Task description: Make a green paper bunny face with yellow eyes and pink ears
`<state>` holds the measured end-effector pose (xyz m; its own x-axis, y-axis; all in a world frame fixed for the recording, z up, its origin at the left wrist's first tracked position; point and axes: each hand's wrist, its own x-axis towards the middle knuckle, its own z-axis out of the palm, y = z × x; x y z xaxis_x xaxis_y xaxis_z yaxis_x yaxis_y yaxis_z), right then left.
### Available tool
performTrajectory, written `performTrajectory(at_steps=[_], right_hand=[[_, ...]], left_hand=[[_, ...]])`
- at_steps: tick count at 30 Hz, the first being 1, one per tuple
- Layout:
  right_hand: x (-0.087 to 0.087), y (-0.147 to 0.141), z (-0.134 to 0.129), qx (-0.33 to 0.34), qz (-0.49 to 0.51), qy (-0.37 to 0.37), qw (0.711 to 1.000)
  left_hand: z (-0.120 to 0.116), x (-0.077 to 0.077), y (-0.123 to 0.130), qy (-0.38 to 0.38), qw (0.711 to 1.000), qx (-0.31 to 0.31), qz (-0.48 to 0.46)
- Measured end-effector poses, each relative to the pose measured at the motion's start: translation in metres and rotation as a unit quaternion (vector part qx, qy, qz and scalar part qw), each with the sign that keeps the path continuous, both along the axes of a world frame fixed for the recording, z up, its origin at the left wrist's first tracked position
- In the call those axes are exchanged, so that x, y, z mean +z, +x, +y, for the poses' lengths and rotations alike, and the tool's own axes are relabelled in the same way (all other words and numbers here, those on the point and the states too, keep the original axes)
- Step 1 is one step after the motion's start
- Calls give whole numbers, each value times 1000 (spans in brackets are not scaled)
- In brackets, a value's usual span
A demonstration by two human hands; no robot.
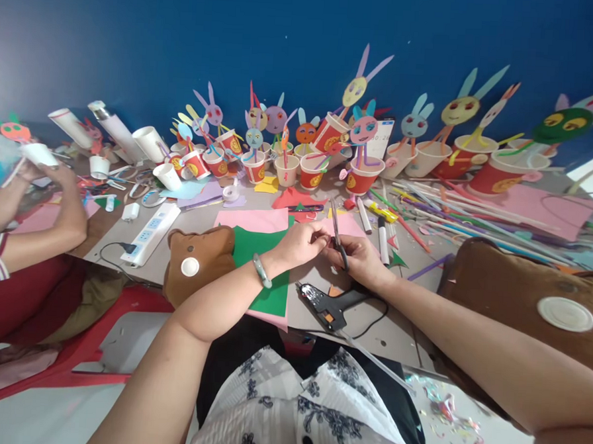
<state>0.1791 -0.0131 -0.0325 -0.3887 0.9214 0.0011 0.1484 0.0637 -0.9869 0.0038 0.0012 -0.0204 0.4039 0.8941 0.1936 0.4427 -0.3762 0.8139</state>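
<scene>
Over the table's middle, my left hand [302, 243] is closed in a pinch, its fingertips meeting those of my right hand on a small dark reddish bit too small to name. My right hand [357, 257] is closed round a pair of dark scissors [339, 234], whose blades point up and away from me. Just below my hands lies a black glue gun [324, 306] with a clear glue stick in its back. Green paper [268, 290] and pink paper [254, 218] lie under and beside my left wrist.
Paper cups with rabbit figures [363, 176] line the back by the blue wall. Brown cushions [200, 260] flank my arms. A power strip [151, 234] is at left, pipe cleaners and markers [382, 240] at right. Another person's hands [55, 173] hold a white cup at far left.
</scene>
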Motion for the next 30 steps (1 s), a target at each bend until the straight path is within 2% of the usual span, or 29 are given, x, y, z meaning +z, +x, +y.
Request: performTrajectory(at_steps=[30], right_hand=[[-4,1,2,6,-5,18,1000]], left_hand=[[0,-1,0,13,1000,4,11]])
